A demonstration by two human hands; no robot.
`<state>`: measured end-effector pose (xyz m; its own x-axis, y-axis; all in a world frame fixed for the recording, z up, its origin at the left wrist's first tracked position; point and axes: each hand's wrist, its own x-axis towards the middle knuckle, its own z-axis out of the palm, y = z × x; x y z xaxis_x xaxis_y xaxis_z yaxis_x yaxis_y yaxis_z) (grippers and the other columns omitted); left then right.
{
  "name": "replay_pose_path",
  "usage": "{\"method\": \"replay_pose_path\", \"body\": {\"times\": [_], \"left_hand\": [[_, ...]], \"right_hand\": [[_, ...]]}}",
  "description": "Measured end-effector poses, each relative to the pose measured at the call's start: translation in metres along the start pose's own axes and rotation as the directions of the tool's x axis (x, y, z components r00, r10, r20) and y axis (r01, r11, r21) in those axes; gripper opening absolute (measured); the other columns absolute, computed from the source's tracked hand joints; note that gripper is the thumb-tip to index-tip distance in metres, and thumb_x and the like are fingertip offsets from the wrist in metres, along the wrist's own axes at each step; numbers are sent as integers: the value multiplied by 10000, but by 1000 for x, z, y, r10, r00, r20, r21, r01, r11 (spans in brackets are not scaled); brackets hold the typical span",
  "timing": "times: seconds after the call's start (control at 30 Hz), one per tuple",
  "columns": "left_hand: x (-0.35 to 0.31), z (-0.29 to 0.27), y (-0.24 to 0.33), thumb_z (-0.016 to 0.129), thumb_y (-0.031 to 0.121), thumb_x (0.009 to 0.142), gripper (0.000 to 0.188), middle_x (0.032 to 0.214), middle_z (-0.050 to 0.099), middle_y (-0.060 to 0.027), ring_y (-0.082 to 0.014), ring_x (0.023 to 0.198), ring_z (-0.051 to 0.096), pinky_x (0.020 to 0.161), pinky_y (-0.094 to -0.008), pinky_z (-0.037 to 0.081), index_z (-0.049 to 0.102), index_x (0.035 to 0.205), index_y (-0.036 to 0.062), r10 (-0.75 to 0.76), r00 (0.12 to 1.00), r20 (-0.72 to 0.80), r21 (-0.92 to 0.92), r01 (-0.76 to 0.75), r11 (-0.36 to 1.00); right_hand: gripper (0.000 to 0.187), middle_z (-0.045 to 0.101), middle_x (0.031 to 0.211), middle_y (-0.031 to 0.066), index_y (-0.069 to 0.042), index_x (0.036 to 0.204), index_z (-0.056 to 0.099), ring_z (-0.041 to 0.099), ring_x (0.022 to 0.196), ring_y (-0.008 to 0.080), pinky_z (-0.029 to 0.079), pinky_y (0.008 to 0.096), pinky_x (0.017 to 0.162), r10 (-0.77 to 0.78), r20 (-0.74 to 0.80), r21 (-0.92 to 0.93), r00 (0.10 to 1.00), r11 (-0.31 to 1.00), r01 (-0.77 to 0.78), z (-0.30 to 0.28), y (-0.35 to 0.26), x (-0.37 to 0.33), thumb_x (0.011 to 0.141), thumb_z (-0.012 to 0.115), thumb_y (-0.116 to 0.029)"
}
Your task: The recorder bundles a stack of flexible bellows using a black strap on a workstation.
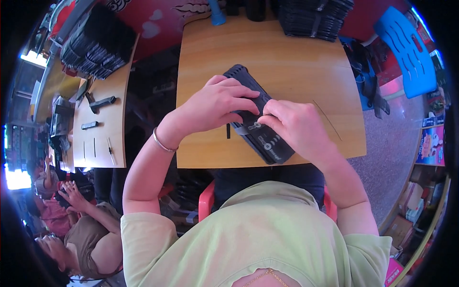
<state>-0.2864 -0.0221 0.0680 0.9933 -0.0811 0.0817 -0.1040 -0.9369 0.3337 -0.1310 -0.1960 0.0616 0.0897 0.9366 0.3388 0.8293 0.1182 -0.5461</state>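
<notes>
A long black folded item (pixel 270 147), fabric-like with light printing on its near end, lies slantwise on the wooden table in front of me. A darker band crosses its middle. Over its far half, my left hand (pixel 217 103) has its fingers bent round the item. My right hand (pixel 296 122) is closed in a pinch at the middle of the item, close to the left fingertips. What the right fingertips pinch is mostly hidden by them. A short dark strip (pixel 228 131) rests on the table beside the item, below my left hand.
A thin stick (pixel 327 119) lies at the table's right. Stacks of black folded items (pixel 315 18) stand at the far edge and on a left table (pixel 98 43), which also holds small tools. A blue chair (pixel 406 52) is far right; a person (pixel 95 237) sits at left.
</notes>
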Motion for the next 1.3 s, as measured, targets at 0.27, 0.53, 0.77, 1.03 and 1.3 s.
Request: {"method": "replay_pose_path", "body": {"times": [0.27, 0.53, 0.77, 1.03, 1.3], "left_hand": [[3, 0, 4, 765, 193, 709, 417, 1191, 617, -25, -257, 1138, 531, 1048, -461, 342, 628, 1097, 125, -2, 997, -75, 80, 8, 997], [36, -11, -20, 832, 175, 614, 448, 1030, 574, -60, -302, 1048, 549, 1049, -453, 362, 598, 994, 131, 103, 991, 86, 14, -104, 994], [50, -5, -43, 840, 270, 636, 521, 1117, 538, -118, -341, 1074, 528, 892, -415, 445, 558, 1045, 113, 53, 993, 106, -212, -29, 977], [31, -1, -19, 787, 438, 697, 540, 980, 592, -121, -352, 997, 551, 827, -405, 416, 530, 1026, 95, -123, 978, 168, -198, 156, 968], [-7, 11, 30, 738, 516, 676, 762, 1127, 572, -87, -276, 1110, 530, 967, -395, 352, 490, 1232, 58, -134, 991, 8, 45, 134, 990]], "right_hand": [[162, 630, 735, 92, -96, 857, 591, 642, 689, 277, 507, 377, 596, -78, -2, -71, 997, 994, 78, -7, 0, 0, 840, 684, -227], [170, 630, 740, 104, -91, 892, 568, 645, 670, 286, 504, 383, 573, -49, -58, -34, 997, 998, 47, 0, -2, -1, 840, 688, -200], [178, 628, 735, 98, -85, 874, 554, 647, 670, 278, 503, 374, 567, 2, -113, -59, 994, 998, -9, -10, 10, 6, 843, 684, -202], [203, 598, 701, 94, -79, 839, 531, 630, 642, 263, 484, 372, 552, -42, -54, -73, 998, 997, 38, -22, 9, -5, 849, 682, -214], [189, 587, 725, 51, -82, 801, 543, 616, 616, 209, 489, 324, 525, -123, -44, -53, 991, 991, 121, -4, -15, -52, 819, 700, -187]]}}
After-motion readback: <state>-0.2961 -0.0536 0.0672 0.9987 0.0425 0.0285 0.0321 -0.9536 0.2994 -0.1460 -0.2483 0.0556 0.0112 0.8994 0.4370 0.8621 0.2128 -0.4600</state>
